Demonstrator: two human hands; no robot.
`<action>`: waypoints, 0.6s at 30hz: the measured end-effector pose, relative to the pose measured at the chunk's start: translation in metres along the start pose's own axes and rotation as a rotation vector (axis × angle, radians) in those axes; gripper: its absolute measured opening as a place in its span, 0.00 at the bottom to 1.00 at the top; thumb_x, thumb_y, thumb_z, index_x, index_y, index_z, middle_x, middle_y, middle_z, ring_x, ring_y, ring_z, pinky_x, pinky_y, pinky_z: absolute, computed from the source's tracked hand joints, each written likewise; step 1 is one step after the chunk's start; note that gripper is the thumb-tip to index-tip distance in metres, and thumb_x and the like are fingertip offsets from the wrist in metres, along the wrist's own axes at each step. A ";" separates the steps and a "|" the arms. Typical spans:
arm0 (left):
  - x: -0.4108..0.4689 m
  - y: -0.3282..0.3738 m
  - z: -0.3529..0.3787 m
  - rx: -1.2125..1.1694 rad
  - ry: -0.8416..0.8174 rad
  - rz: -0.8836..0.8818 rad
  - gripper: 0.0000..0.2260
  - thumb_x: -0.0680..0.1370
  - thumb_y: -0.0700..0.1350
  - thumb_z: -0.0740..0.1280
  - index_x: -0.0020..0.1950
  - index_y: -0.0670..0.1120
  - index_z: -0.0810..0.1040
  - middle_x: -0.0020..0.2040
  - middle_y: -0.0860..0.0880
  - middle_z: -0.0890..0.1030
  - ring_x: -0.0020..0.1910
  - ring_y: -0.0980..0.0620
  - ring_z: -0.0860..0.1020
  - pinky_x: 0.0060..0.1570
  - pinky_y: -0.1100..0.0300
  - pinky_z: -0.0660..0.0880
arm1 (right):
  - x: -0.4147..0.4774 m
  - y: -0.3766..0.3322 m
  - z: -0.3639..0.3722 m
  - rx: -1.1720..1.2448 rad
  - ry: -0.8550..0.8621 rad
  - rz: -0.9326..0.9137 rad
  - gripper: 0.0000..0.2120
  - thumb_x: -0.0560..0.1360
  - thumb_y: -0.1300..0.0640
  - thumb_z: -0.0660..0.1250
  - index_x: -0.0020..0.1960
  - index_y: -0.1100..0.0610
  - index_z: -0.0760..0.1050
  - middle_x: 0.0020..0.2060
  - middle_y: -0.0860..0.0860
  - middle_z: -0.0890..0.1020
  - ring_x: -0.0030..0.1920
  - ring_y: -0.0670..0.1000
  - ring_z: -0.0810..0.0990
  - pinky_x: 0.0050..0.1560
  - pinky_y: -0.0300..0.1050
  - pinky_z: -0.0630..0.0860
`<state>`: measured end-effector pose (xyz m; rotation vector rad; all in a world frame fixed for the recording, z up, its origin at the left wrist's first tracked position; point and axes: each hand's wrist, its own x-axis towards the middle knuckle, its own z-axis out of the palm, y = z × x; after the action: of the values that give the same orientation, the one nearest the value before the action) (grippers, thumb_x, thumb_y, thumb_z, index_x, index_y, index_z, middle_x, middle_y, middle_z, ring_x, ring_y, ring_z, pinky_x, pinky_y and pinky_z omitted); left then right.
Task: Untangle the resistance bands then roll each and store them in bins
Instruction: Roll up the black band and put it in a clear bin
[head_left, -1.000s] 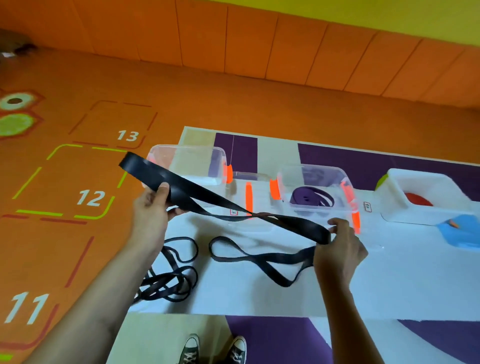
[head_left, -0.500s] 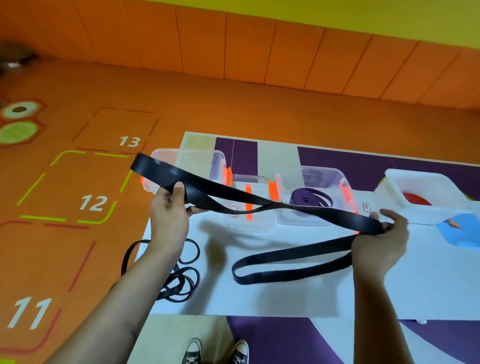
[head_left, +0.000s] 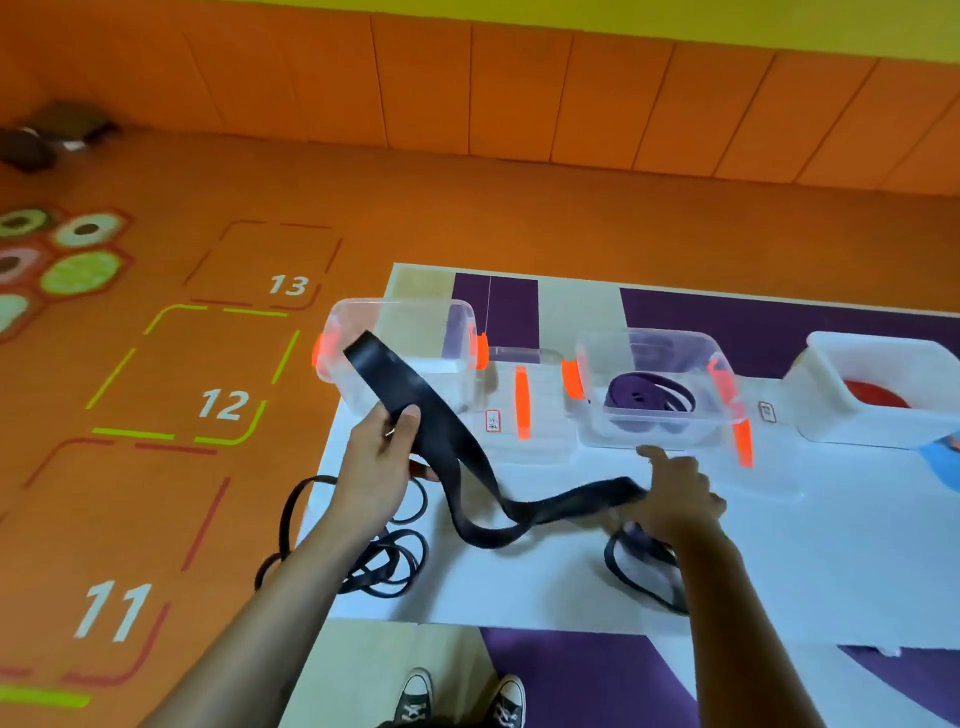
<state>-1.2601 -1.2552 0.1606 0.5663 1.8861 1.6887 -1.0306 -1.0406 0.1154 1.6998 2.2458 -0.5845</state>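
Observation:
A wide black resistance band (head_left: 441, 436) runs slack between my hands above the white table (head_left: 831, 561). My left hand (head_left: 382, 457) grips its upper end, which sticks up in front of an empty clear bin (head_left: 447, 322). My right hand (head_left: 675, 496) holds the other end low near the table, index finger pointing forward. Part of the band loops on the table under my right wrist. A tangle of thin black bands (head_left: 374, 561) lies at the table's left edge. A rolled purple band (head_left: 649, 400) sits in the middle clear bin (head_left: 722, 374).
A white bin (head_left: 841, 405) at the right holds a red band (head_left: 878, 397). Clear lids with orange clips (head_left: 522, 402) lie between the bins. A blue object (head_left: 945, 462) shows at the right edge. My shoes (head_left: 457, 701) stand on the patterned floor below the table.
My right hand has moved left and down toward the table, so the taut band now sags in a curve. My left hand has stayed roughly in place with its end.

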 end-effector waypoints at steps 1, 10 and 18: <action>-0.002 -0.001 -0.001 0.021 -0.032 -0.005 0.09 0.86 0.42 0.58 0.54 0.46 0.78 0.43 0.47 0.86 0.42 0.47 0.85 0.35 0.58 0.80 | 0.000 -0.003 0.006 -0.051 -0.100 0.005 0.45 0.68 0.49 0.78 0.78 0.42 0.58 0.70 0.55 0.66 0.71 0.60 0.67 0.71 0.60 0.65; -0.010 -0.007 -0.013 0.367 -0.308 -0.024 0.07 0.85 0.49 0.60 0.56 0.56 0.78 0.45 0.56 0.85 0.43 0.54 0.83 0.43 0.64 0.79 | -0.042 -0.126 0.005 0.794 -0.141 -0.555 0.12 0.79 0.46 0.70 0.60 0.47 0.80 0.52 0.46 0.84 0.54 0.41 0.82 0.62 0.41 0.76; -0.013 -0.001 -0.015 0.501 -0.328 -0.022 0.09 0.85 0.52 0.59 0.60 0.52 0.75 0.47 0.53 0.84 0.41 0.53 0.84 0.46 0.53 0.83 | -0.078 -0.156 0.015 0.929 -0.293 -0.748 0.08 0.82 0.47 0.65 0.61 0.43 0.77 0.52 0.42 0.84 0.57 0.43 0.81 0.61 0.40 0.76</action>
<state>-1.2602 -1.2750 0.1617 0.9460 2.0496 1.0199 -1.1587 -1.1503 0.1605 0.8029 2.4789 -2.1288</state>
